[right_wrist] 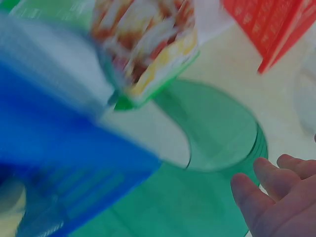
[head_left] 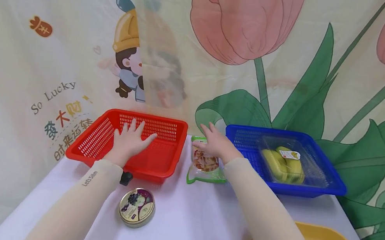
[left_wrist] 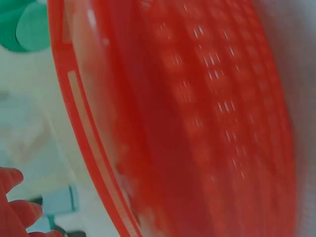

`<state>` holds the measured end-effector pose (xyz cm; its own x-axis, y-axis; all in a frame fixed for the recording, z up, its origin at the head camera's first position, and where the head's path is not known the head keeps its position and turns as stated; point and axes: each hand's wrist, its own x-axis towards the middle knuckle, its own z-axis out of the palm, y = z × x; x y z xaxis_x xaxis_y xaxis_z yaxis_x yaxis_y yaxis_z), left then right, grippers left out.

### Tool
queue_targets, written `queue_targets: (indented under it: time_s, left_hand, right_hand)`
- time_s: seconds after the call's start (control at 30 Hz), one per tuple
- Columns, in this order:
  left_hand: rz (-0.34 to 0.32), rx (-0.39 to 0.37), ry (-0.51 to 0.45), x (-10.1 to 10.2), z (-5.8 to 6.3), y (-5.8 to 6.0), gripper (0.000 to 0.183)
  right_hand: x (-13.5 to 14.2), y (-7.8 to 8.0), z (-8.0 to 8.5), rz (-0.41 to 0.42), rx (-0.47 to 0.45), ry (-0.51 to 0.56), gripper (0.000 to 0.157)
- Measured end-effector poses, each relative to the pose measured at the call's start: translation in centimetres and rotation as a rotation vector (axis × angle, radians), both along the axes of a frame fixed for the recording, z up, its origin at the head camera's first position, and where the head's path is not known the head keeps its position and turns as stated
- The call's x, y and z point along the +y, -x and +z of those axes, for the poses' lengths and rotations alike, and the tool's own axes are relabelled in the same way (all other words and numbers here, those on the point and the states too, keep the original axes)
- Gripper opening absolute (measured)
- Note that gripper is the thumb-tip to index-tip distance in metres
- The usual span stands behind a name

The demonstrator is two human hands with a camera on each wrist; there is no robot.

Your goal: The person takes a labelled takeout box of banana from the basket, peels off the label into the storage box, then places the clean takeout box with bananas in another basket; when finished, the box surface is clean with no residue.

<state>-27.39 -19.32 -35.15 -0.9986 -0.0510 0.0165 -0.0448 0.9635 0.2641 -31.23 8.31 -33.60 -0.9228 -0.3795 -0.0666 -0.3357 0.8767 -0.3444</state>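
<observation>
Red basket (head_left: 156, 154) by left hand (head_left: 125, 144), blue basket (head_left: 334, 185) of boxed fruit (head_left: 280, 167) by right hand (head_left: 219, 143), all fingers (head_left: 133, 125) spread, empty

Red basket (head_left: 157, 155) and blue basket (head_left: 243, 137) are glossy, perforated plastic; packet (head_left: 205, 161) is shiny film; tin (head_left: 136, 207) is smooth metal; fruit box (head_left: 309, 161) is clear plastic; backdrop (head_left: 85, 3) is matt cloth

my left arm (head_left: 74, 201) and right arm (head_left: 267, 214) extend forward, spaced apart, both in pale sleeves (head_left: 107, 171). my left hand (head_left: 128, 143) is positioned back uppermost, its fingers straight and spread, its thumb angled out to the right. my right hand (head_left: 219, 143) is directed forward and to the left, its fingers extended and parted. the two hands are well apart.
</observation>
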Motion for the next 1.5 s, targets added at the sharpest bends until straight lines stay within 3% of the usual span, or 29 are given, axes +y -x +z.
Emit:
queue_targets:
  time_s: [0.13,0.33,0.5,0.97,1.17,1.5]
  left_hand:
    - [-0.062,-0.030,0.015,1.8,-0.6,-0.3,0.082]
    - [-0.173,-0.090,0.066,5.1,-2.5,-2.0,0.080]
    - [-0.235,-0.075,0.089,7.7,-2.9,-2.6,0.079]
    - [-0.426,0.061,0.086,15.6,-2.0,-0.7,0.079]
    - [-0.489,0.088,0.107,18.3,-1.9,-0.9,0.080]
    - [-0.490,0.034,0.075,21.6,-3.1,-1.6,0.079]
  right_hand:
    - [1.7,0.1,0.5,-0.022,0.001,-0.011,0.082]
    - [4.6,0.0,0.6,-0.027,0.016,-0.019,0.082]
    - [7.0,-0.2,0.9,-0.056,0.018,-0.001,0.081]
    - [15.0,-2.3,1.0,-0.220,-0.009,-0.008,0.084]
    - [17.7,-3.0,0.6,-0.263,-0.010,-0.008,0.085]
    - [21.7,-4.2,-0.5,-0.311,0.004,-0.008,0.090]
